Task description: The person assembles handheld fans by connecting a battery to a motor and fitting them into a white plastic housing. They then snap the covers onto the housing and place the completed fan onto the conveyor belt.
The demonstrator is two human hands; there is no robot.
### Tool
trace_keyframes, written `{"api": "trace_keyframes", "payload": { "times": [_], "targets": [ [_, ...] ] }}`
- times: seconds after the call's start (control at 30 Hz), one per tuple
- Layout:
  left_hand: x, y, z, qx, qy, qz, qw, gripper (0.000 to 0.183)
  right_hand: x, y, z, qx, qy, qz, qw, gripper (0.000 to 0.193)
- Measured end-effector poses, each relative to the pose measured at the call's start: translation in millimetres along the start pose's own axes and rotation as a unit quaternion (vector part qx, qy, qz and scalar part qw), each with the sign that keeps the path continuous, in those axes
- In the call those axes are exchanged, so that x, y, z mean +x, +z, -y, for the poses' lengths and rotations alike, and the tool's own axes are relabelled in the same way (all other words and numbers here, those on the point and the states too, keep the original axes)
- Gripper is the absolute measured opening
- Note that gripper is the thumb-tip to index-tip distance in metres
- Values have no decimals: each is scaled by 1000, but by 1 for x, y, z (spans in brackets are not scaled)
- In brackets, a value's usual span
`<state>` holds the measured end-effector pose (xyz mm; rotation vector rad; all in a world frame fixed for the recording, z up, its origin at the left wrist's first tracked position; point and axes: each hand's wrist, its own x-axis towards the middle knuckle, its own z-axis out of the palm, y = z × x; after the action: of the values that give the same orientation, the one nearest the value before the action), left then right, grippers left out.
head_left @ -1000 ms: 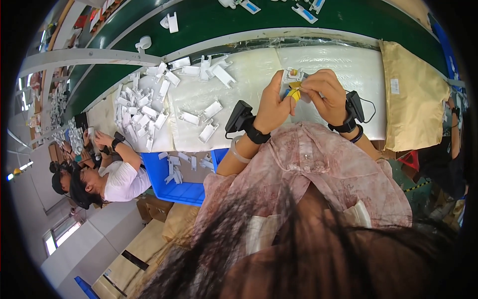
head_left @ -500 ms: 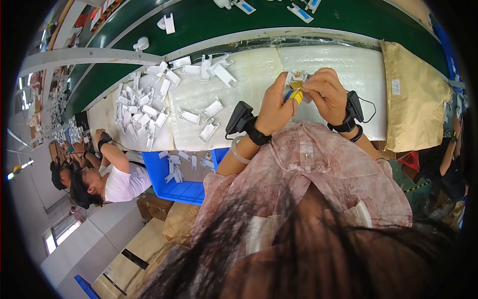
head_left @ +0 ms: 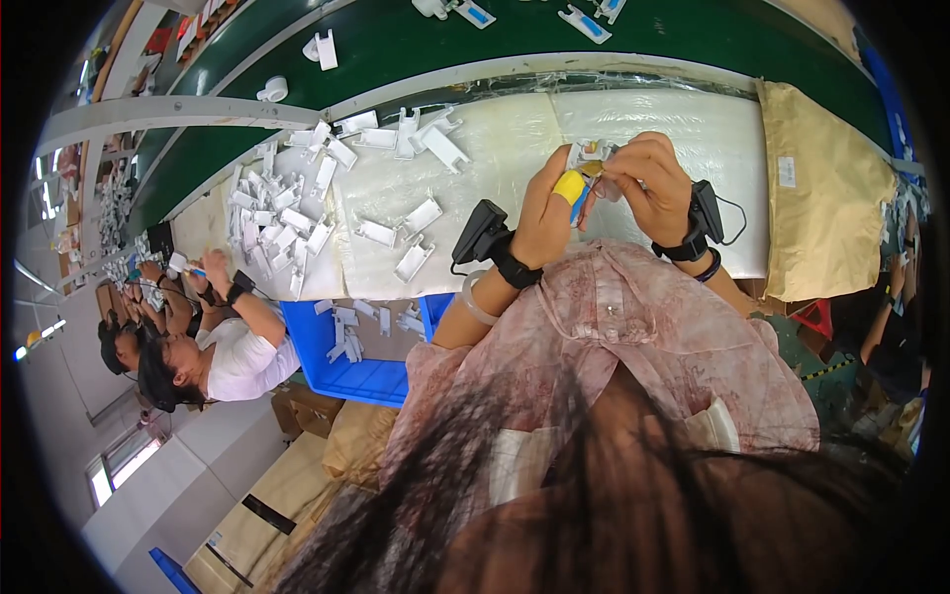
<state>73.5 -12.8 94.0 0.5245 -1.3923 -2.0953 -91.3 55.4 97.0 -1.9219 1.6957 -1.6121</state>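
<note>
In front of me, above the padded bench, my left hand is closed around a small white plastic part with a blue strip on it. A yellow cover wraps the tip of my left thumb, which presses on the part. My right hand pinches at the part's right side, its fingertips meeting it; whatever small piece lies between them is too small to make out. Much of the part is hidden by my fingers.
White plastic pieces are heaped at the bench's left, with several loose ones nearer. A blue bin holds more. Brown paper covers the right end. Beyond runs a green conveyor carrying parts. A co-worker works at the left.
My left thumb has drawn back left, showing more of the blue strip. Parts on the green conveyor have shifted slightly left. The co-worker's hands have risen, with a white-and-blue part there.
</note>
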Motion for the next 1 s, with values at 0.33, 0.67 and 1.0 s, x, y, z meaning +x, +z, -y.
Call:
{"api": "trace_keyframes", "payload": {
  "times": [0.33, 0.67, 1.0],
  "targets": [
    [-2, -1, 3, 103, 20, -28, 994, 35, 3, 3, 4, 5, 1, 19, 1000, 22],
    [-4, -2, 9, 146, 18, -42, 988, 33, 2, 3, 5, -13, -13, 21, 1000, 21],
    [-2, 3, 11, 164, 7, -75, 984, 22, -3, 5, 2, -9, -13, 22, 1000, 20]
  ]
}}
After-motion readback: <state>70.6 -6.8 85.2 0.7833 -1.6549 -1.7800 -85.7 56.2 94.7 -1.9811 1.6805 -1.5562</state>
